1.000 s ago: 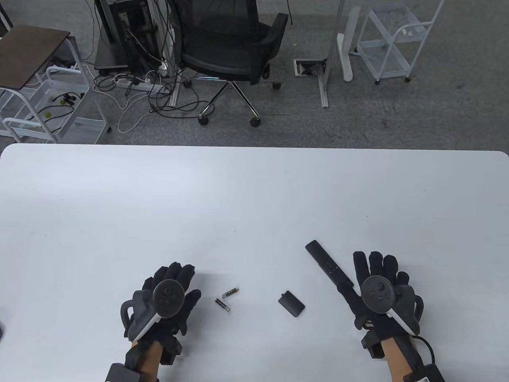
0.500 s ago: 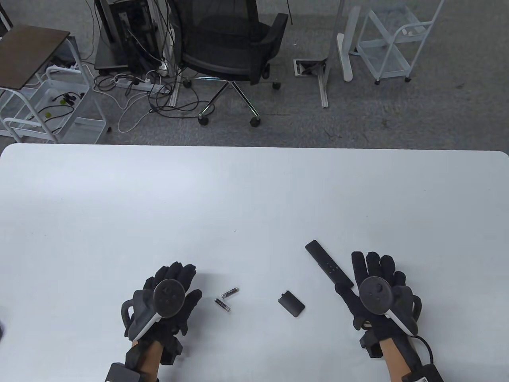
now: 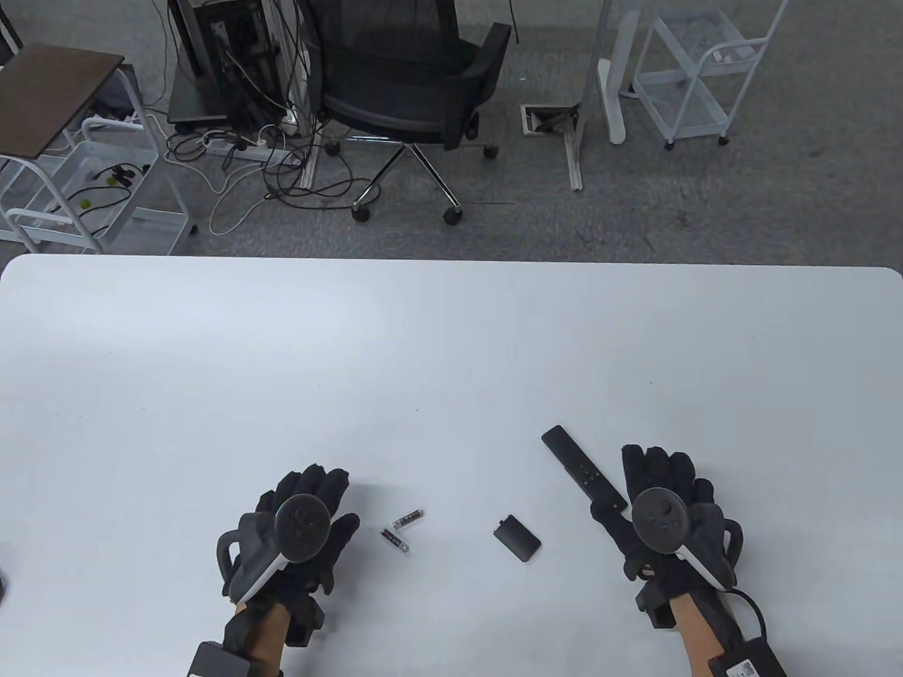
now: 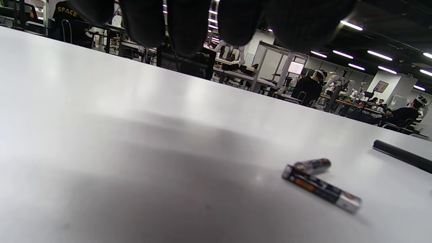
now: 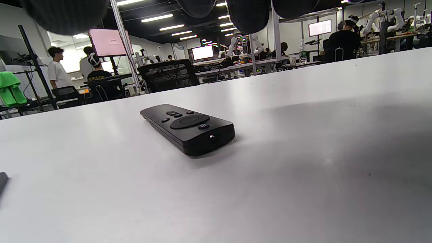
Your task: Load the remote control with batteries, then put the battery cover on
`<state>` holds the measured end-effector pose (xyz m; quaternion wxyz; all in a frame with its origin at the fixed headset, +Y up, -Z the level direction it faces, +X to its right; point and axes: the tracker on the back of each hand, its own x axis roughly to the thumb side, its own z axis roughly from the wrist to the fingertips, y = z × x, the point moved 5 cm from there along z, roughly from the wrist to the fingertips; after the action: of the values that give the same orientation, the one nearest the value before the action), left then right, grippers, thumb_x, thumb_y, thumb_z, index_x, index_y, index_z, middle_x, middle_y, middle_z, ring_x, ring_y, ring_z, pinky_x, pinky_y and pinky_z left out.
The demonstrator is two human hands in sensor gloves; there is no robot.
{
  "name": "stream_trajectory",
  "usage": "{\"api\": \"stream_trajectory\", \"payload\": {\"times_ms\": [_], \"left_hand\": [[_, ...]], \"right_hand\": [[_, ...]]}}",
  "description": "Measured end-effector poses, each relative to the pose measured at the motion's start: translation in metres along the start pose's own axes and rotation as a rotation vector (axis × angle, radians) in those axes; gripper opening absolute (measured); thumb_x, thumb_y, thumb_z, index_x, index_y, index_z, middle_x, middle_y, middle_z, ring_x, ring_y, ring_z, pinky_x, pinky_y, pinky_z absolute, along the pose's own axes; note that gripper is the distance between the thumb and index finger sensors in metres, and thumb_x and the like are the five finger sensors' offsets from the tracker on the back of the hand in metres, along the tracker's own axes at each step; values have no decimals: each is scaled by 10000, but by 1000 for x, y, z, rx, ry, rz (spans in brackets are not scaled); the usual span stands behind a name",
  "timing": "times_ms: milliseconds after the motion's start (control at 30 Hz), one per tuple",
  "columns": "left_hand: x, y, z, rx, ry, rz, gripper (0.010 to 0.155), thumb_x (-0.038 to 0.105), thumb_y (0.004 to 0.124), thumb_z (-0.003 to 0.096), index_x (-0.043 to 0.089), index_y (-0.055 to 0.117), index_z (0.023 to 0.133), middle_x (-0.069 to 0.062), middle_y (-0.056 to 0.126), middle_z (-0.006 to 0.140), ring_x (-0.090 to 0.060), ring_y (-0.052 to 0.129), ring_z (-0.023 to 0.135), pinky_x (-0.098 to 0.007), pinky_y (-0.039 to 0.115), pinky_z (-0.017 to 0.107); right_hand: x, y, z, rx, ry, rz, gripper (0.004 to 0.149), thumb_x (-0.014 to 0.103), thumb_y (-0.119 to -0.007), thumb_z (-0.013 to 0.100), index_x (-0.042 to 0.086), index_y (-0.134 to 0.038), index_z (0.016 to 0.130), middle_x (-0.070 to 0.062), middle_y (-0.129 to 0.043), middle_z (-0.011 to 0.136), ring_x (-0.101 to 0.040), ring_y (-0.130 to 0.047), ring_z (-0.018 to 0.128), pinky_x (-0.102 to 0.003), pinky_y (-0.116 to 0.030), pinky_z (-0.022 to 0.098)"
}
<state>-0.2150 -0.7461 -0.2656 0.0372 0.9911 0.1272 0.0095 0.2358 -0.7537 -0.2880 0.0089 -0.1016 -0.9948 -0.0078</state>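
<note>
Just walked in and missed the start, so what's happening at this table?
A person in sensor gloves is about to put batteries into a remote. Nothing is picked up yet: the left hand is open beside two batteries, and the right hand is open next to the remote, which lies buttons up. The battery cover lies loose on the table between them.

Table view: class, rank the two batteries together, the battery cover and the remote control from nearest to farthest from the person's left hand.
Measured from the left hand:
1. Batteries: just to its right, lying close together as a pair.
2. Battery cover: further right, near the middle between both hands.
3. Remote control: farthest, beside the right hand.
</note>
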Motion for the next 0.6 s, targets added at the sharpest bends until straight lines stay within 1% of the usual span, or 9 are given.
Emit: {"api": "stream_trajectory", "payload": {"times_ms": [233, 367, 433, 600], "left_hand": [[1, 0, 0, 5, 7, 0, 694, 567, 760, 450, 345, 617, 1091, -86, 641, 1203, -410, 628, 1112, -625, 533, 835], [2, 0, 0, 5, 12, 1, 694, 567, 760, 449, 347, 614, 1091, -87, 641, 1202, -409, 629, 1112, -623, 535, 836], [4, 2, 1, -1, 17, 6, 694, 568, 759, 449, 347, 615, 1091, -87, 641, 1203, -411, 630, 1111, -625, 534, 835], [6, 4, 1, -8, 21, 11, 695, 567, 760, 449, 346, 614, 1091, -88, 642, 1202, -411, 631, 1110, -624, 536, 834]], "right_hand": [[7, -19, 11, -2, 9, -146, 907, 595, -799, 367, 158, -488, 1098, -234, -642, 1126, -577, -548, 1024, -758, -453, 688], [11, -31, 16, 17, 6, -207, 871, 565, -820, 368, 163, -527, 1083, -207, -717, 1087, -551, -616, 1008, -744, -478, 690], [10, -34, 20, 49, -11, -227, 858, 560, -811, 385, 167, -514, 1087, -197, -717, 1087, -542, -615, 1014, -741, -473, 697], [9, -38, 25, 79, -28, -240, 811, 521, -826, 423, 164, -525, 1085, -160, -765, 1054, -512, -642, 1015, -734, -462, 713]]}}
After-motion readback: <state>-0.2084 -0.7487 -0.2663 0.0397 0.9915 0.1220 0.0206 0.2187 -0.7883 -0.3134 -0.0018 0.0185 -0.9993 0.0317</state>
